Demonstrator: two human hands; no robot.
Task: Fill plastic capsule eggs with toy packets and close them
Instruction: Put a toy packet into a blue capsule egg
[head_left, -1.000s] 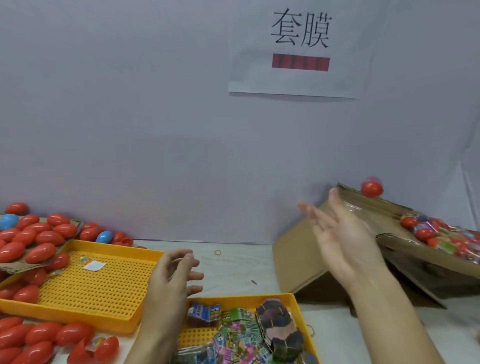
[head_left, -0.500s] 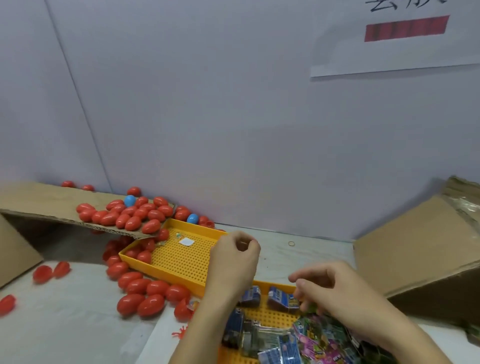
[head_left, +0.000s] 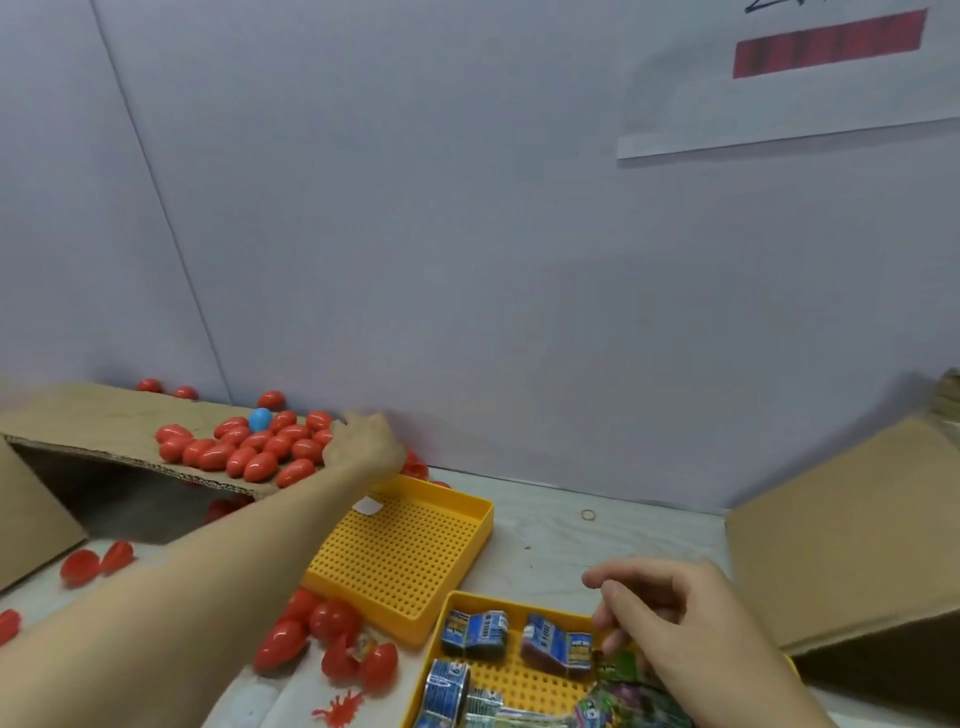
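Reaching into the pile of red plastic capsule eggs (head_left: 249, 449) on the brown cardboard flap (head_left: 98, 421), the left hand (head_left: 363, 441) is hiding its fingers, so its grip cannot be told. Right of that flap, the right hand (head_left: 675, 618) is pinching a green toy packet (head_left: 621, 665) over the yellow perforated packet tray (head_left: 511, 678).

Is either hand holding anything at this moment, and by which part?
The right hand pinches a green toy packet at its top edge. The left hand reaches into the red eggs; any grip is hidden.
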